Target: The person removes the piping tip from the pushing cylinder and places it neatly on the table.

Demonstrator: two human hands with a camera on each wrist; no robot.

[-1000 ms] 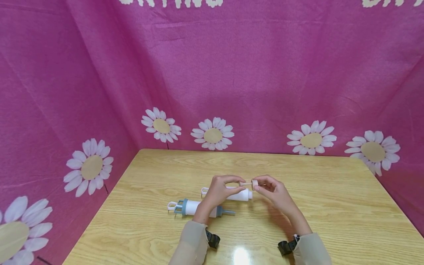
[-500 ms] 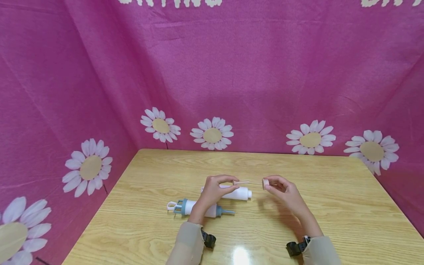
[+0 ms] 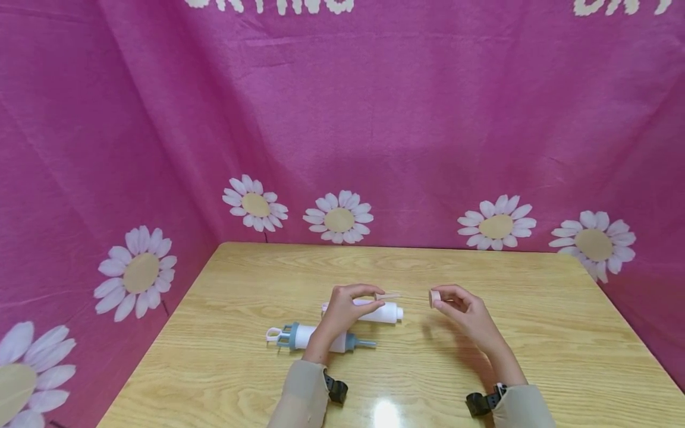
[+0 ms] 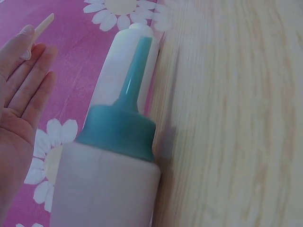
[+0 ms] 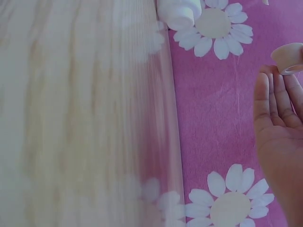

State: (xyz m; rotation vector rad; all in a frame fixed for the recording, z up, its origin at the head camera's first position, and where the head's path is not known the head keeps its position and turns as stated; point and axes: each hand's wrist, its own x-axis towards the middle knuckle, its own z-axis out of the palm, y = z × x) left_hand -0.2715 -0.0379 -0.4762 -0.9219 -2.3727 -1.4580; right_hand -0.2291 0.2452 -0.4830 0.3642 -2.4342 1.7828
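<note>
My left hand (image 3: pixel 341 309) pinches a slim cream nozzle (image 3: pixel 389 295) between thumb and fingertips; in the left wrist view the narrow nozzle (image 4: pixel 44 26) points up and away. Level with it on the right, my right hand (image 3: pixel 475 318) holds a short round cream cap (image 3: pixel 434 298) by its side, its flat face turned left. A gap separates nozzle and cap. Below the left forearm lies a white syringe-style dispenser (image 3: pixel 306 336) with a blue-green collar and spout, partly covered by the wrist. Behind it, a plain white dispenser (image 3: pixel 382 312) is partly hidden by the left hand.
Both dispensers lie on their sides on a wood-grain table (image 3: pixel 535 333), spouts toward the right. A pink curtain (image 3: pixel 407 131) printed with white daisies rises along the far and left sides. Black wrist cameras (image 3: pixel 337 390) are strapped at both cuffs.
The hands have drawn apart: the cap in the right hand has moved right, away from the nozzle, and the left hand has shifted slightly left. The dispensers have stayed on the table.
</note>
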